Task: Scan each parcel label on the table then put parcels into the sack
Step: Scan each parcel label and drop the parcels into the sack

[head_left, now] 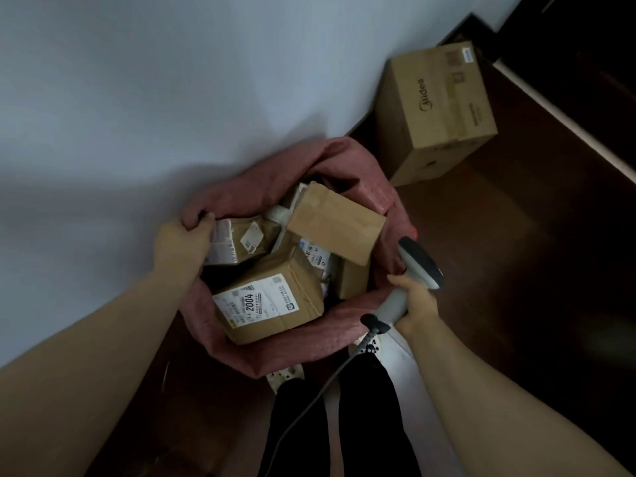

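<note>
The task looks far along, perhaps near its end. No table shows here, so whether any parcels wait to be scanned cannot be told. What does show is the sack (pixel 241 191), pink and open-mouthed, standing on the dark floor (pixel 516 270) against the pale wall (pixel 137 98), and it is filled nearly to its rim.

Inside it lie several brown parcels, heaped at odd angles:
- The labelled parcel (pixel 272 301) sits at the near side of the mouth, its white label up, with "2004" readable.
- The plain parcel (pixel 335 223) lies tilted at the far right side, on top of the others, with no label showing.
- The stickered parcel (pixel 241 241) sits at the left side, just beside the rim.
- Between them, a further white label (pixel 315 251) and some pale wrapping peek out from lower down.

The left hand (pixel 184 241) is at the sack's left rim, its grip curled round a fold of the fabric and holding the mouth open. The right hand (pixel 414 302) is at the right rim, its grip wrapped round the handle of the scanner (pixel 418 261). The scanner's head hangs over the sack's right edge, and its cable (pixel 309 397) trails down toward the person's legs.

Neither hand holds a parcel. A large box (pixel 437 108) stands on the floor by the wall, apart from the sack.
</note>
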{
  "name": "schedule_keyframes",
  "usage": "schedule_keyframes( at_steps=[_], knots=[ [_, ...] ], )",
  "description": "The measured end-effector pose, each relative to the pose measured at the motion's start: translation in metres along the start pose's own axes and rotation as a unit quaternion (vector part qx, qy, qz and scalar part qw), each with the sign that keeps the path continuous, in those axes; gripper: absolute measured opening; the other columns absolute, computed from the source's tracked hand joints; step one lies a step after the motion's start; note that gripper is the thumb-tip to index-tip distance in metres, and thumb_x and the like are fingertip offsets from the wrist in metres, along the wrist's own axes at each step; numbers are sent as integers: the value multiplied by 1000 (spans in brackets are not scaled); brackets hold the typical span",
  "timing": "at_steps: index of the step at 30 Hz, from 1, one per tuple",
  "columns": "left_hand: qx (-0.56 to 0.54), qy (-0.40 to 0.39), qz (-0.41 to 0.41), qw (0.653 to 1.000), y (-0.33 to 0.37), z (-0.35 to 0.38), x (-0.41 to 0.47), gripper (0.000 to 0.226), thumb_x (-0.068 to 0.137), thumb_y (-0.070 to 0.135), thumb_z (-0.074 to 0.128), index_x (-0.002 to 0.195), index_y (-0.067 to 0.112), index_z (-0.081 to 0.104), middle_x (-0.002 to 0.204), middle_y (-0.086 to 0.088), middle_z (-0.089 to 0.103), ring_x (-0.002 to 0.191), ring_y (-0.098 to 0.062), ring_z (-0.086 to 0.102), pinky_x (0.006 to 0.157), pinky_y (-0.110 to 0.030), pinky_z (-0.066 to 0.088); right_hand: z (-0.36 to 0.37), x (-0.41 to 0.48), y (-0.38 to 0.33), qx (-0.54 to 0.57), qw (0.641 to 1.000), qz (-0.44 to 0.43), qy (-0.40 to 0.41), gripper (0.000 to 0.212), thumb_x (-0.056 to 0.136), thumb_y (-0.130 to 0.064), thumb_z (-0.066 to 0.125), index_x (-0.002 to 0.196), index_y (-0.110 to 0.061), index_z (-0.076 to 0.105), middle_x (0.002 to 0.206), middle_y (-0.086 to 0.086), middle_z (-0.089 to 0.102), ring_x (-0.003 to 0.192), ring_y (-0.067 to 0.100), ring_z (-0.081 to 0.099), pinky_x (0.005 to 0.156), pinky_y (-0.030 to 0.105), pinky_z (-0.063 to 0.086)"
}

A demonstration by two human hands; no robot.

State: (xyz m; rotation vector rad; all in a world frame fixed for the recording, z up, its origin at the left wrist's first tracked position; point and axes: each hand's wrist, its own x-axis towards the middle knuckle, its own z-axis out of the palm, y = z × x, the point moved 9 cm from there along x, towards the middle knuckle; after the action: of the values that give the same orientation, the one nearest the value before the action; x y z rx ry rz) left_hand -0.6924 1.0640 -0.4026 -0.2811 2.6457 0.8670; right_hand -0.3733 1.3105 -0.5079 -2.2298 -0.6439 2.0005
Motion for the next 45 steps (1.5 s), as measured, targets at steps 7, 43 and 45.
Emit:
schedule_keyframes(
  at_steps=[7,43,45],
  knots=[
    [-96,11,-50,994,4,-38,-22,38,99,30,46,121,3,62,120,-20,62,116,-32,55,89,-32,41,5,-79,-36,49,995,-80,-21,34,73,4,77,102,-3,60,87,5,62,75,19,61,62,33,50],
    [-174,74,-29,982,23,-187,-53,31,96,32,53,87,5,66,81,-14,63,83,-26,62,67,-30,38,70,-273,-82,-81,951,-291,-65,56,73,-13,83,123,-4,58,118,11,64,110,28,61,100,48,48],
    [-116,28,-47,992,-3,-159,-51,34,95,29,56,96,-3,68,94,-24,67,96,-33,64,71,-33,39,65,-250,-75,-99,958,-265,-39,57,72,-15,83,122,-3,57,119,13,64,112,31,60,100,49,48]
  ],
)
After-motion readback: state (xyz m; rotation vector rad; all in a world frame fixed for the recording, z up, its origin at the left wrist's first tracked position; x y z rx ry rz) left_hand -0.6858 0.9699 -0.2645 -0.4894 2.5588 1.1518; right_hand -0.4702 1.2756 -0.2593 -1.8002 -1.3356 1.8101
